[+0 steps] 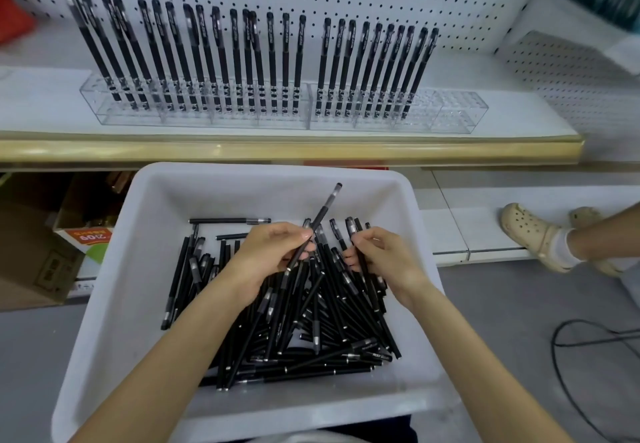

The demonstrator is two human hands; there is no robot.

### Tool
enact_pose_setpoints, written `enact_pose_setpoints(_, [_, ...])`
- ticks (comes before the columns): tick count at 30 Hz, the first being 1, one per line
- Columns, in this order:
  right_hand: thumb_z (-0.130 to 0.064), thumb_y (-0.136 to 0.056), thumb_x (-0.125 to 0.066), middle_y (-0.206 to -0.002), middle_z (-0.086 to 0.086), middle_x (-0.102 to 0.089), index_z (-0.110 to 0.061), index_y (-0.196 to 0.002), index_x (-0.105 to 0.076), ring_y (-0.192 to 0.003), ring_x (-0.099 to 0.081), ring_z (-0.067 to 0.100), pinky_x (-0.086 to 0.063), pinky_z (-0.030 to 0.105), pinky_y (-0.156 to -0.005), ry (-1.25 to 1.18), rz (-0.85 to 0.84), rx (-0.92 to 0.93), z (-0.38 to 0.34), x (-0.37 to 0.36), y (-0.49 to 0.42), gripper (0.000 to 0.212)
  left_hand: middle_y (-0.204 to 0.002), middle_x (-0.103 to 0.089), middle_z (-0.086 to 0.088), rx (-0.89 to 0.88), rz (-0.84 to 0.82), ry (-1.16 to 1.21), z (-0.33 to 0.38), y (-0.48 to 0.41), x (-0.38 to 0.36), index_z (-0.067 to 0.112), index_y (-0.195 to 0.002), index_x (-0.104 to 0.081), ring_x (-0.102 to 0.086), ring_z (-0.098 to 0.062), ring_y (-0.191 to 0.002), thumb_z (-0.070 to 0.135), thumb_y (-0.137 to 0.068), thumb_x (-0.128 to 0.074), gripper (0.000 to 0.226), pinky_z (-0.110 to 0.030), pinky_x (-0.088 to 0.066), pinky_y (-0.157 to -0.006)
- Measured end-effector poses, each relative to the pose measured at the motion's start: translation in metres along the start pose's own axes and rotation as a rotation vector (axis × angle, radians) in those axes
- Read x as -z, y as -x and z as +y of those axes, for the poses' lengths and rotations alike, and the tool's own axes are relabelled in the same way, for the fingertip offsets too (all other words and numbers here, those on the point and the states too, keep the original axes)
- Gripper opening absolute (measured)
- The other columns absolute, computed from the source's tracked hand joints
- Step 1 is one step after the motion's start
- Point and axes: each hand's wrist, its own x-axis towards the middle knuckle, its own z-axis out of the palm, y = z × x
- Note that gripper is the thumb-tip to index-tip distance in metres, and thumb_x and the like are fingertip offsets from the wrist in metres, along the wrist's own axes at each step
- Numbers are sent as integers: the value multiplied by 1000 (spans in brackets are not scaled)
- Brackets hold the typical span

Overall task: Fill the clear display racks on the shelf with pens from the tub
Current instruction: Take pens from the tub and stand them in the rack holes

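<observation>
Pinching one black pen [323, 212] between thumb and fingertips, your left hand [273, 252] is holding it tilted up and away to the right. Your right hand [384, 255], just beside the left, is curling round a second pen [352, 229]. Under both hands, loose pens [311, 325] are lying heaped in the tub [104, 269]. Beyond the hands, the clear racks [204, 118] are standing on the shelf [41, 103], mostly filled.

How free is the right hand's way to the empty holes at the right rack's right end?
Probably free: right hand grips pens in the tub, and nothing stands between it and the empty holes, open from above.
</observation>
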Motion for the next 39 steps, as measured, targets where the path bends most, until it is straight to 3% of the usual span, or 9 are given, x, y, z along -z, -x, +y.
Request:
enact_pose_setpoints(4, [-6, -94, -56, -74, 9, -62, -5, -86, -62, -63, -54, 13, -47, 20, -59, -212, -90, 29, -24, 5, 6, 10, -82, -74, -5, -57, -37, 137, 22, -4, -12, 9, -95, -71, -66, -10, -70, 15, -90, -63, 11, -19, -52, -60])
enact_pose_setpoints(8, [-9, -94, -55, -78, 7, -67, -4, -89, -66, -66, -54, 10, -45, 19, -60, -213, -73, 111, -45, 16, -2, 14, -79, -74, -4, -126, -69, 168, 45, -15, -19, 6, -98, -70, -66, -9, -65, 10, -89, -62, 12, -17, -50, -56])
enact_pose_setpoints(12, [-19, -101, -42, -81, 6, -69, -7, -103, -67, -62, -50, 5, -40, 16, -59, -185, -43, 188, -74, 28, -15, 28, -85, -74, -5, -200, -114, 120, 75, -26, -24, 8, -103, -68, -67, -10, -70, 8, -87, -62, 17, -23, -51, -65])
enact_pose_setpoints(18, [-17, -101, -40, -74, 4, -64, -5, -96, -70, -63, -49, 10, -38, 19, -58, -294, -18, 254, -107, 51, -33, 33, -90, -75, -10, -246, -242, 114, 115, -43, -34, 9, -104, -65, -70, -15, -74, 3, -85, -61, 20, -26, -57, -60])
enact_pose_setpoints(22, [-15, -100, -44, -80, -1, -68, -8, -99, -68, -77, -59, 8, -46, 18, -70, -140, 5, 357, -132, 75, -33, 25, -91, -74, -10, -299, -291, 137, 131, -53, -43, 6, -109, -63, -72, -16, -76, 8, -73, -62, 35, -24, -57, -57])
enact_pose_setpoints(27, [-20, -92, -61, -93, -2, -72, -11, -97, -70, -90, -64, 7, -50, 25, -84, 225, 110, 540, -183, 94, -41, 14, -88, -75, -7, -399, -279, 157, 150, -62, -57, 6, -110, -63, -72, -14, -80, 0, -87, -57, 24, -24, -57, -60])
enact_pose_setpoints(31, [-29, -81, -74, -85, -9, -73, -17, -85, -70, -76, -58, 2, -42, 20, -68, 398, 220, 600, -216, 103, -43, 13, -92, -75, -1, -456, -298, 27, 158, -69, -65, 11, -106, -68, -70, -9, -84, 5, -87, -60, 22, -27, -58, -71])
enact_pose_setpoints(34, [-25, -81, -74, -85, -2, -74, -14, -84, -68, -62, -51, 3, -39, 19, -55, 399, 227, 594, -223, 106, -53, 14, -92, -75, 1, -462, -285, -1, 160, -75, -66, 15, -101, -70, -70, -7, -86, 7, -87, -61, 19, -32, -55, -80])
enact_pose_setpoints(39, [-9, -90, -63, -93, 16, -71, 3, -100, -62, -63, -60, 11, -50, 21, -62, 252, 122, 589, -227, 107, -62, 15, -94, -75, 3, -473, -253, -37, 162, -81, -68, 17, -101, -69, -70, -7, -87, 9, -88, -63, 17, -34, -53, -83])
